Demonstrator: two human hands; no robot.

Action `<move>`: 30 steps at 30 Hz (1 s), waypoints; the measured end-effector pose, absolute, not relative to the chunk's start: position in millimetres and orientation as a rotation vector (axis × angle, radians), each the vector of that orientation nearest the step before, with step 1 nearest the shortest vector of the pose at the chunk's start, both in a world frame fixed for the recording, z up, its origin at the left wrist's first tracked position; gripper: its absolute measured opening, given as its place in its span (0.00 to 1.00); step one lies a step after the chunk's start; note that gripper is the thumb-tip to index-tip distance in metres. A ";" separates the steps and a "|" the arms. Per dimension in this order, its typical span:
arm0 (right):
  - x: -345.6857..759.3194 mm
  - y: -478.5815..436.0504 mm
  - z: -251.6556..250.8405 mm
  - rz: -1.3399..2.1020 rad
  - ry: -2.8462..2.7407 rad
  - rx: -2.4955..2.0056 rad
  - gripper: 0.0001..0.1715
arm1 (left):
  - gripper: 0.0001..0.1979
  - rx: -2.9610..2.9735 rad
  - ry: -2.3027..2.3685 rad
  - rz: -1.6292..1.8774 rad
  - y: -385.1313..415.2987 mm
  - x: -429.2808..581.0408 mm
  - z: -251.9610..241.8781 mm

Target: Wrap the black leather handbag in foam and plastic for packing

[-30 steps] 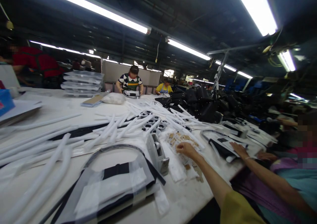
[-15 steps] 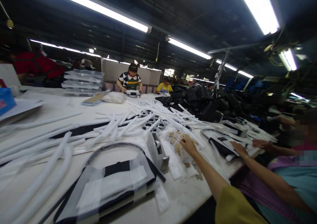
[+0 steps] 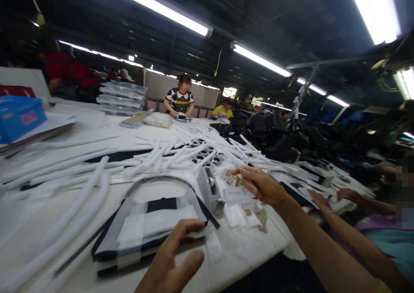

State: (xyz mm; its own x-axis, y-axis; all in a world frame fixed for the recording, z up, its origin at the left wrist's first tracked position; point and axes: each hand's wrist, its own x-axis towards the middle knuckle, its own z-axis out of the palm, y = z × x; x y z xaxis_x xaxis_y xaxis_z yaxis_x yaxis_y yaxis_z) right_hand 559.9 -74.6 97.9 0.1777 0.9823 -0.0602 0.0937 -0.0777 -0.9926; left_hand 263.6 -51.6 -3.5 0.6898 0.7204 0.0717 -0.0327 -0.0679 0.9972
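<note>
My left hand (image 3: 177,254) is open, thumb and fingers apart, at the near right edge of a bag (image 3: 155,217) in black and grey with white sheets and clear tape on it. Its black handle curves away at the back. My right hand (image 3: 261,184) hovers open, fingers stretched, above a heap of small clear packets (image 3: 237,193) and tan card scraps (image 3: 260,217). Nothing is plainly visible in its fingers. Between the hands stands a grey tape dispenser (image 3: 209,189), just beyond the bag's right side.
White foam tubes (image 3: 80,215) spread over the table's left and middle, with black rings (image 3: 207,152) among them. Black bags (image 3: 258,131) pile up behind. A co-worker's hands (image 3: 320,199) work close by on my right. A blue box (image 3: 21,118) sits far left.
My left hand has come into view beside the bag. My right hand has lifted off the heap, its fingers now stretched out. The view has swung slightly left.
</note>
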 end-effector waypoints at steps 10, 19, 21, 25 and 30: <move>459.6 -73.4 74.6 1.775 -1.202 -1.006 0.18 | 0.28 1.305 0.142 0.546 -27.4 248.7 17.4; 441.5 -49.6 60.3 1.706 -1.231 -1.206 0.19 | 0.20 1.115 0.411 0.704 -28.4 228.5 -7.7; 438.1 -47.2 55.9 1.405 -1.301 -1.404 0.21 | 0.20 1.118 0.477 0.740 -27.1 222.9 -6.8; 424.5 -52.7 52.8 0.589 -1.582 -1.528 0.11 | 0.19 1.160 0.561 0.759 -25.6 217.5 -5.3; 405.0 -63.8 53.1 0.392 -1.959 -1.352 0.06 | 0.16 1.198 0.677 0.815 -23.4 220.2 -12.0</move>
